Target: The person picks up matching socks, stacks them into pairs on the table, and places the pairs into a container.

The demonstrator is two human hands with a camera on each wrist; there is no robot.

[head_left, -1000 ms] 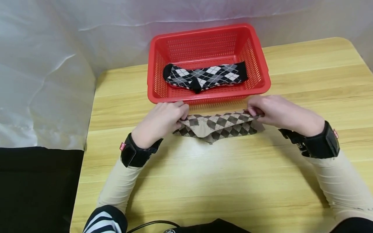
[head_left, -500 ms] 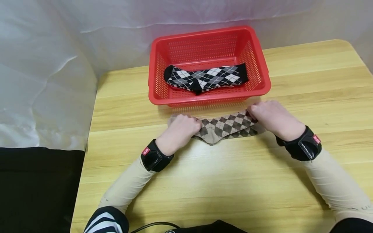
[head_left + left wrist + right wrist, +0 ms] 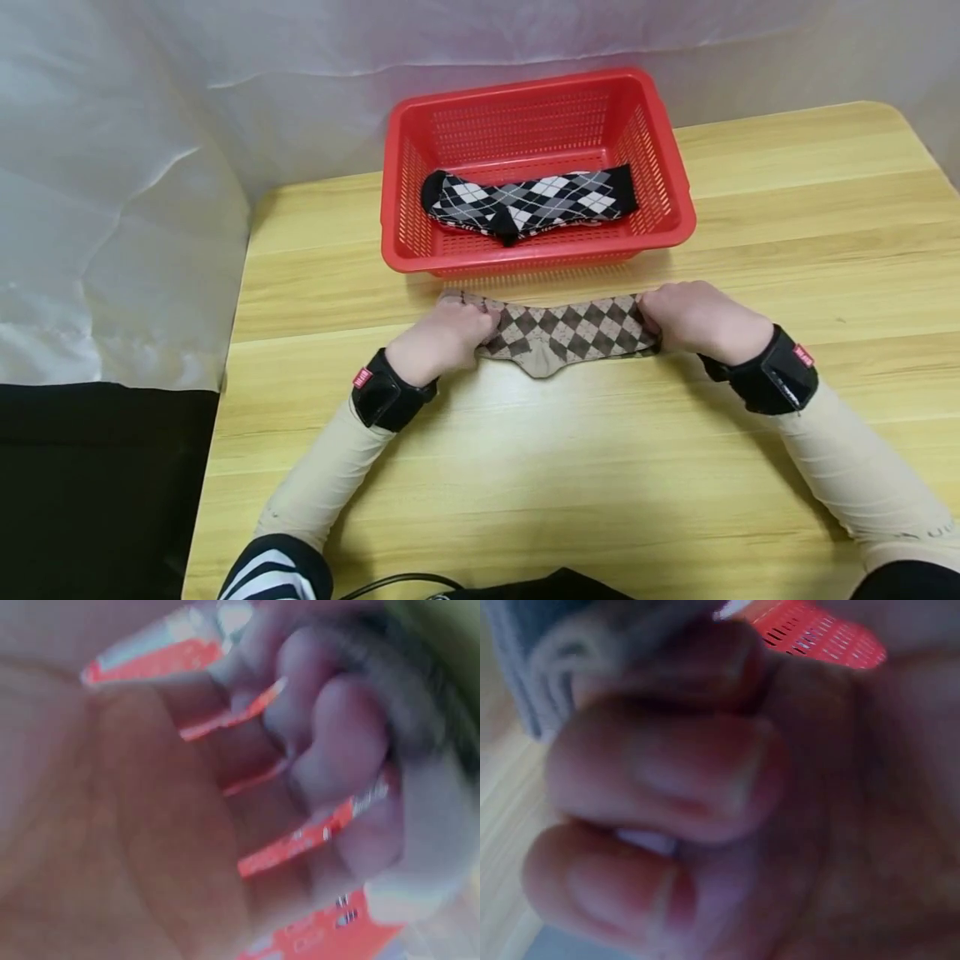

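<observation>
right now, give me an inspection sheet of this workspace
surface: wooden table, light grain, bare in front of the hands
job's things: brown argyle socks lying flat on the table just in front of the red basket; black argyle socks inside the basket
clutter: nothing seen
grippers: left hand grips the socks' left end, right hand grips the right end
cables: black cable at the near table edge
surroundings: white sheet behind and to the left
</observation>
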